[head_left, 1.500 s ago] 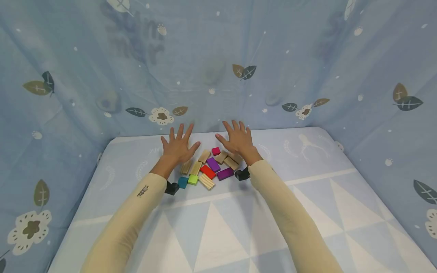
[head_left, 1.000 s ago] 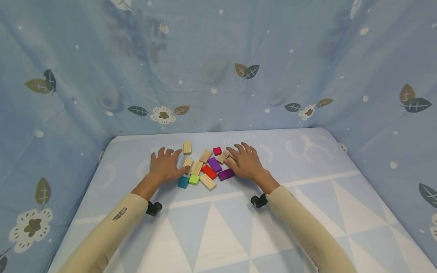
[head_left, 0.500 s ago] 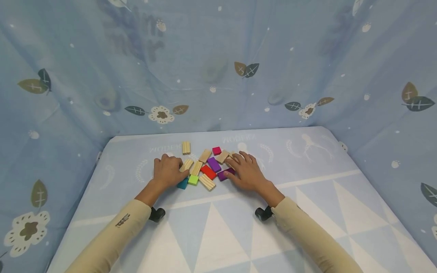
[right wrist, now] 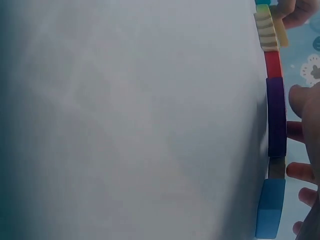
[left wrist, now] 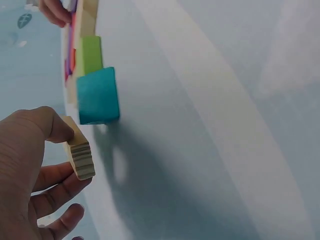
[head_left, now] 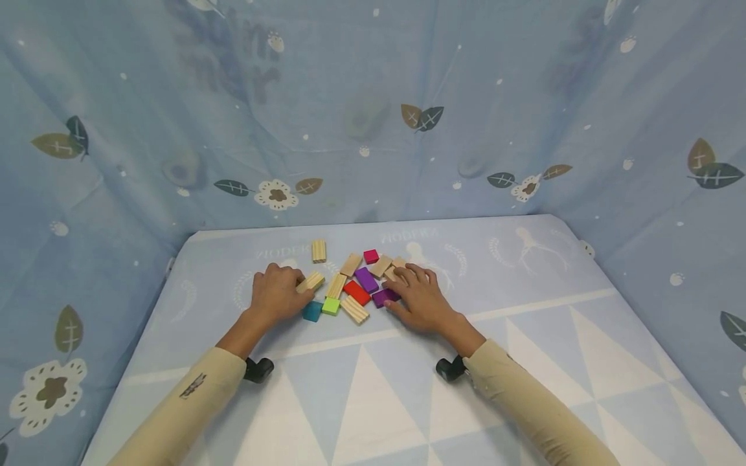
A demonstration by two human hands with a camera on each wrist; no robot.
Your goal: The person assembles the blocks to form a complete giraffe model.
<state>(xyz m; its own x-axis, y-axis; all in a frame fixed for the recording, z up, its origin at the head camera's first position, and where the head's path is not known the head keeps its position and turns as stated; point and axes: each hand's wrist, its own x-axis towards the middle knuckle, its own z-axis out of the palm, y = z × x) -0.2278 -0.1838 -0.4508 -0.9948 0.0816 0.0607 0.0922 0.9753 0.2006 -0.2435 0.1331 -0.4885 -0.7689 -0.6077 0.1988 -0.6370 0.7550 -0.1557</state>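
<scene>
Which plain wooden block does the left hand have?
The left hand pinches the tan block just beyond the teal block; the other plain ones lie outside its grip.

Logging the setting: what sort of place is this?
Probably a curtained tabletop workspace: leaf-printed blue fabric hangs behind and beside a pale patterned table bearing plain and coloured wooden blocks.

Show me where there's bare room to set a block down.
Free: the table between the sleeves, bordered behind by the nearest striped block; also right of the right grip, toward the curtain. Crowded: around the red block, green block and purple block, up to the left grip.
</scene>
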